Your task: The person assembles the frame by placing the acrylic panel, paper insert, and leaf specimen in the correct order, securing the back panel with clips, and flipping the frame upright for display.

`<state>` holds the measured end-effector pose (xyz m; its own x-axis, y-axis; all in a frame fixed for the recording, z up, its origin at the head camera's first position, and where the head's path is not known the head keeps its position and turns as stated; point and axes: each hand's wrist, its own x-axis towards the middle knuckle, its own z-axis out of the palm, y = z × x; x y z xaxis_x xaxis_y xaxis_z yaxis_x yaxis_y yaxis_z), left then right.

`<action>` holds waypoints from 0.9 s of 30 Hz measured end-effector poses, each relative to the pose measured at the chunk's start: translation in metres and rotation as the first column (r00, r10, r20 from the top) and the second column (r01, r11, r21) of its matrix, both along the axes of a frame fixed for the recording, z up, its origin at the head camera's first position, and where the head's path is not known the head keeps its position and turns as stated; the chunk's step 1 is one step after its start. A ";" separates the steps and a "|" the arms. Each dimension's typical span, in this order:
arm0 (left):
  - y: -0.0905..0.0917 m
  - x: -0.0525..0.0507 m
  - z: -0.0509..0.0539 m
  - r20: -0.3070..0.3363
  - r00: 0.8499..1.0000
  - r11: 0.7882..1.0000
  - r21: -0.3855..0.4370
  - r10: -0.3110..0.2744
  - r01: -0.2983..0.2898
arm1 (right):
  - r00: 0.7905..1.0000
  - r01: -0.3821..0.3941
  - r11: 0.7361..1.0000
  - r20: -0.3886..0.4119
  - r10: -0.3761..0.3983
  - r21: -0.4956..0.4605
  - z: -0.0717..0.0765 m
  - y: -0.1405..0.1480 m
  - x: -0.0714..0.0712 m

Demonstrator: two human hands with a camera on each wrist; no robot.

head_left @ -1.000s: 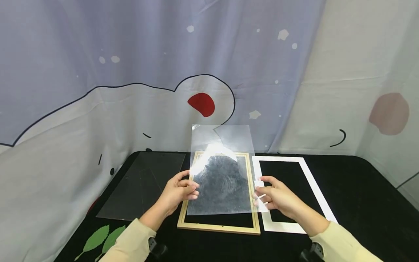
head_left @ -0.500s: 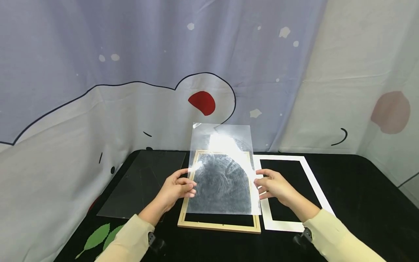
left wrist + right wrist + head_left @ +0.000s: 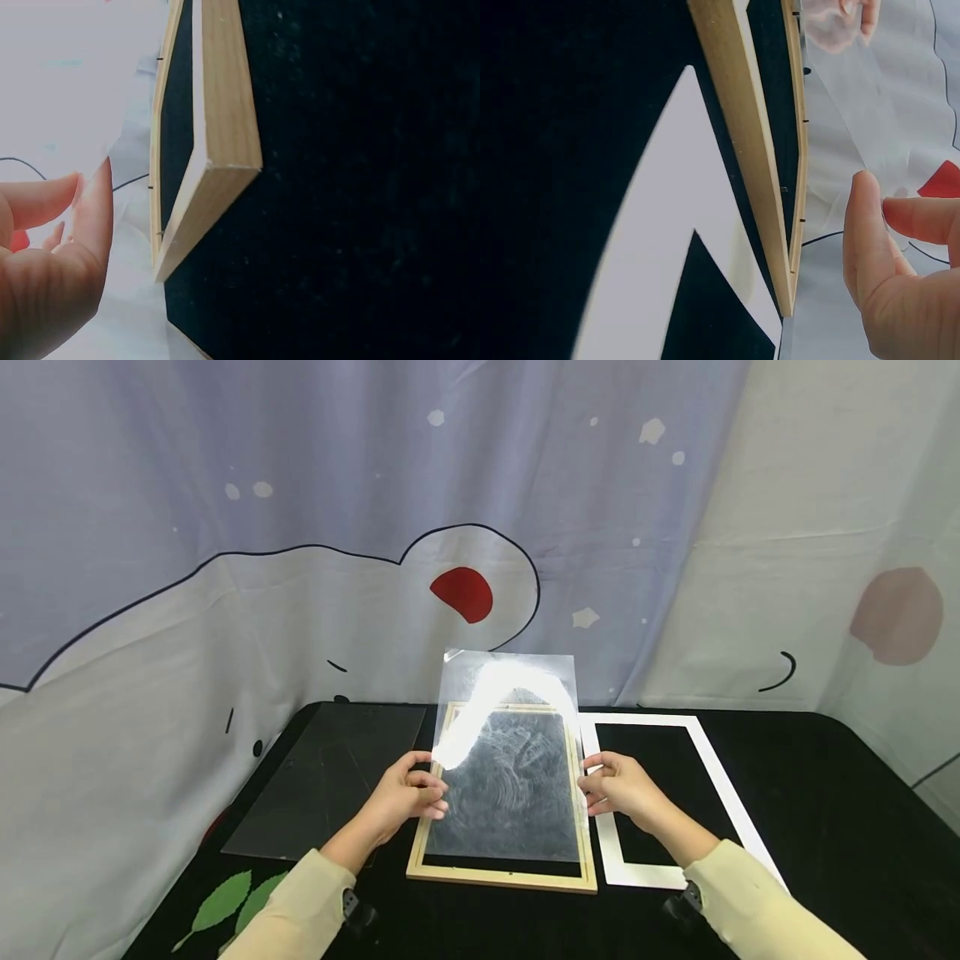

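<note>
A clear plastic sheet (image 3: 502,802), scuffed and with a bright glare across its upper half, is held tilted above a light wooden frame (image 3: 510,880). My left hand (image 3: 405,793) pinches its left edge between thumb and fingers. At the right edge, my right hand (image 3: 622,789) pinches it the same way. In the left wrist view the thumb and fingertips (image 3: 96,187) meet at the sheet's faint edge. The right wrist view has the sheet's edge (image 3: 847,124) running to the right hand's fingertips. The frame lies flat on the black tabletop, partly seen through the sheet.
A white mat border (image 3: 720,777) lies right of the wooden frame, close beside it. On the left is a dark, thin panel (image 3: 300,802). Two green leaves (image 3: 222,902) lie near the left front. A printed curtain (image 3: 337,635) hangs behind the black table (image 3: 847,827).
The sheet has come down slightly and shifted a little left at its right side. My right hand has moved slightly left, while the left hand has barely moved. The glare has shifted.
</note>
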<state>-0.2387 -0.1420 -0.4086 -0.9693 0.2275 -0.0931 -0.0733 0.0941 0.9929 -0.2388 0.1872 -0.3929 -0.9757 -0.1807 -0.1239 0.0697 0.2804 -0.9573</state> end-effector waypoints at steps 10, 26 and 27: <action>0.005 0.002 -0.007 0.009 0.998 0.997 -0.042 0.069 -0.068 | 0.999 0.030 0.999 0.017 -0.031 0.034 -0.012 -0.002 0.002; 0.005 0.006 -0.013 0.015 0.998 0.997 -0.040 0.069 -0.068 | 0.998 0.039 0.998 0.040 -0.041 0.041 -0.021 -0.002 0.007; 0.005 0.006 -0.013 0.015 0.998 0.997 -0.041 0.068 -0.068 | 0.998 0.040 0.998 0.042 -0.042 0.045 -0.021 -0.002 0.007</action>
